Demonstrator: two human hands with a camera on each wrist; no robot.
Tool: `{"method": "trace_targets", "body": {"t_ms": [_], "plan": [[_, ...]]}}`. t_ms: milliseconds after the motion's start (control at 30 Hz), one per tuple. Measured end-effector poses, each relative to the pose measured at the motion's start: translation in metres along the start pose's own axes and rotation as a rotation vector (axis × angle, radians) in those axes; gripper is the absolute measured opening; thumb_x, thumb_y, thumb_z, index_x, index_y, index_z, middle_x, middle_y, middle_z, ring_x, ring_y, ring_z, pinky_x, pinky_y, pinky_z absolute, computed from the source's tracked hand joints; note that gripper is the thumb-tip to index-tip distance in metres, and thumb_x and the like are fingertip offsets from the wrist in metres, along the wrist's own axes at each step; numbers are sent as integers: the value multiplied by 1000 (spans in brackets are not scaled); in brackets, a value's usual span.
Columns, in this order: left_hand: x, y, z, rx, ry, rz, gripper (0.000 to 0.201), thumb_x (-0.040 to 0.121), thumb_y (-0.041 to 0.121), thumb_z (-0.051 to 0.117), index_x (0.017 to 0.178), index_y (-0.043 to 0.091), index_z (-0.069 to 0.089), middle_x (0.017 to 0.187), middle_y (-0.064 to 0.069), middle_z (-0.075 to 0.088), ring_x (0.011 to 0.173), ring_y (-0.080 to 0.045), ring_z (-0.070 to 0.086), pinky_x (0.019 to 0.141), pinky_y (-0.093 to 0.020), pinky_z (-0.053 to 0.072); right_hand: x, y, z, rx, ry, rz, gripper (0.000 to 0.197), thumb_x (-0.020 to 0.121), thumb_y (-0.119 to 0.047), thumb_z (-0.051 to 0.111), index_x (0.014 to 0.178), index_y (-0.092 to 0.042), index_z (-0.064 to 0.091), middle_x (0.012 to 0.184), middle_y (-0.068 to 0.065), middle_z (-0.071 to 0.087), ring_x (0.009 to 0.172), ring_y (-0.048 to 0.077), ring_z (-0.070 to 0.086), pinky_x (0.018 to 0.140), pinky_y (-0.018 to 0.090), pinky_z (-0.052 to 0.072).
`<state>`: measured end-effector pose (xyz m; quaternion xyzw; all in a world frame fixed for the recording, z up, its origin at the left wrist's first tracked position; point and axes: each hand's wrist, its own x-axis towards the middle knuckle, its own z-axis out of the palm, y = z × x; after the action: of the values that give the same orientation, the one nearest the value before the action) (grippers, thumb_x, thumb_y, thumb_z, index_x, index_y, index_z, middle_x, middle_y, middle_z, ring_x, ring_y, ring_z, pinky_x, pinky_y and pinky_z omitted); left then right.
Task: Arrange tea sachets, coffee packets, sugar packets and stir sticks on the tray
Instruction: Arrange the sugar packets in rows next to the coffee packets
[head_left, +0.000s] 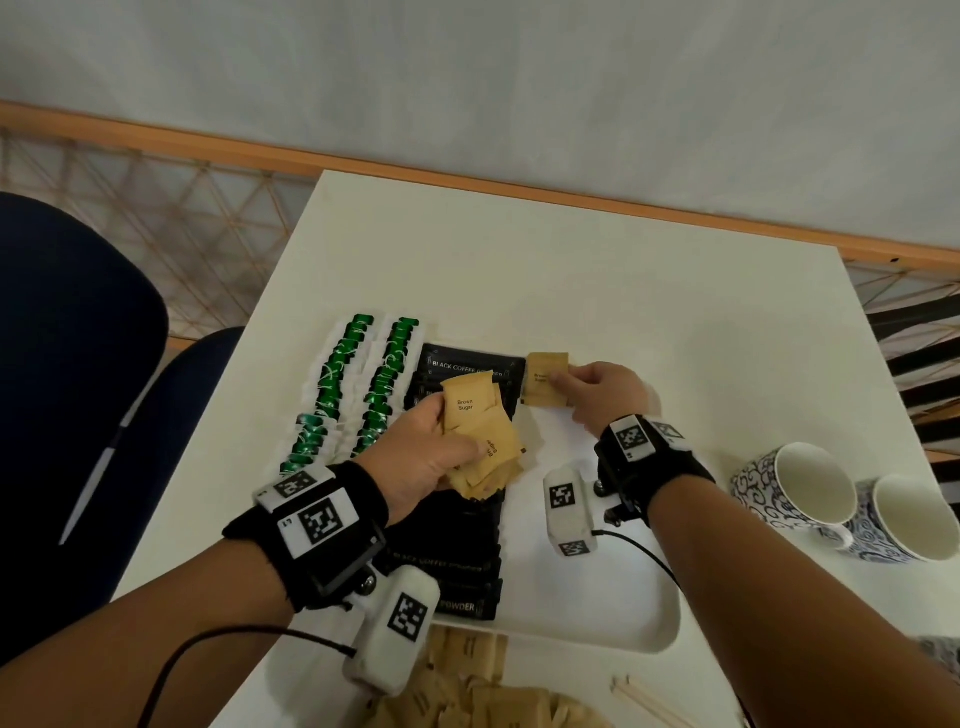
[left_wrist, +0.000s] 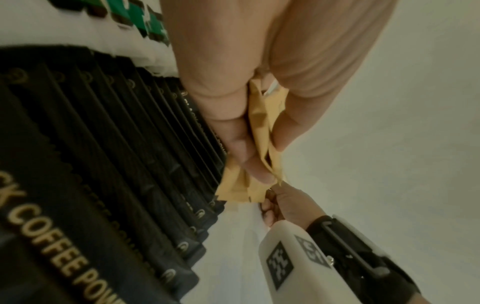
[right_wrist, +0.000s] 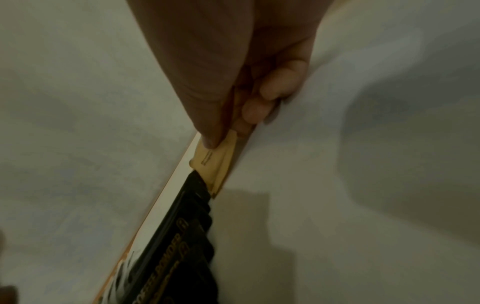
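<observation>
My left hand (head_left: 423, 457) is gripping a fanned bunch of brown sugar packets (head_left: 480, 439) above the row of black coffee packets (head_left: 457, 551), while my right hand (head_left: 605, 395) is pinching a single sugar packet (head_left: 543, 378), setting it on the white tray (head_left: 644, 618) just beside the coffee row's far end. Green tea sachets (head_left: 358, 384) are lying in two rows left of the coffee.

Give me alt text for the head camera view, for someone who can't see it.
Seen from above, the right hand pinches one brown sugar packet beside a row of black coffee packets on a white tray, while the left hand grips a bunch of sugar packets. Green tea sachets line the tray's left side; two patterned cups stand at right.
</observation>
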<state>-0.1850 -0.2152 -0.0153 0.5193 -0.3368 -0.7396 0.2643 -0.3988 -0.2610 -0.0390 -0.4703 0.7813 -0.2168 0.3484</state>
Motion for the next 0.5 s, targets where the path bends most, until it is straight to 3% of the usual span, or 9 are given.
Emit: {"method": "trace_targets", "body": {"t_ms": [133, 300, 400, 500], "plan": [[3, -1, 0, 20, 30, 31, 44, 87, -5, 60, 124, 17, 50, 115, -12, 65, 102, -26, 66, 77, -38, 57, 0, -3, 0, -104, 8, 8, 30, 88, -49, 59, 93, -19, 65, 77, -9, 61, 62, 1, 49, 49, 17, 30], [7, 0, 2, 69, 75, 75, 38, 85, -3, 64, 116, 17, 55, 109, -9, 68, 95, -23, 67, 73, -35, 58, 1, -7, -2, -209, 6, 5, 29, 88, -51, 57, 82, -22, 55, 70, -11, 53, 60, 0, 44, 49, 17, 26], [7, 0, 4, 99, 98, 87, 36, 84, 0, 67, 116, 15, 56, 107, -8, 68, 97, -24, 67, 77, -40, 57, 2, -6, 0, -235, 10, -3, 33, 88, -52, 57, 81, -19, 54, 69, -9, 53, 60, 2, 45, 49, 19, 26], [9, -1, 5, 105, 113, 102, 34, 84, 1, 67, 113, 15, 58, 104, -6, 70, 91, -19, 69, 70, -36, 58, 1, -3, 0, -204, 12, 0, 35, 87, -53, 57, 81, -18, 55, 73, -5, 60, 60, 5, 47, 50, 20, 27]]}}
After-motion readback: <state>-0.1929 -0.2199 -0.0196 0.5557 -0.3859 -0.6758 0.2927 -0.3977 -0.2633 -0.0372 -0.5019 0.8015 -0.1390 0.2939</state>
